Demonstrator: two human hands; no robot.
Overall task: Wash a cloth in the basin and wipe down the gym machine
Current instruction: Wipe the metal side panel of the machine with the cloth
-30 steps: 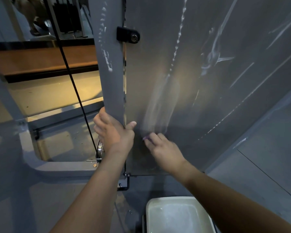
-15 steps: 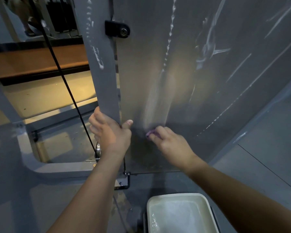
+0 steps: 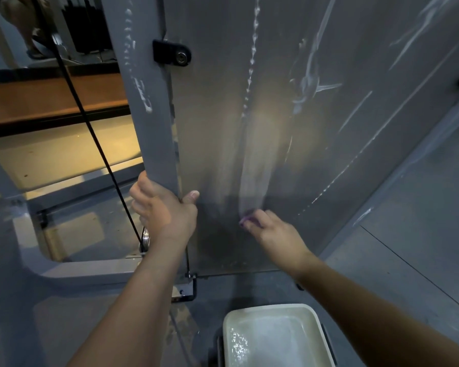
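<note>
Right hand shifted rightward along panel, fingers clenched on purple cloth. Left hand still grasping post. Wiping underway; wet streak above fingertips.

Matt grey metal panel, wet-streaked; glossy, perhaps plastic, white basin

You have two hands in view: the left hand and the right hand. One purple cloth, one white basin below the one grey panel, one black cable, one black bracket.
</note>
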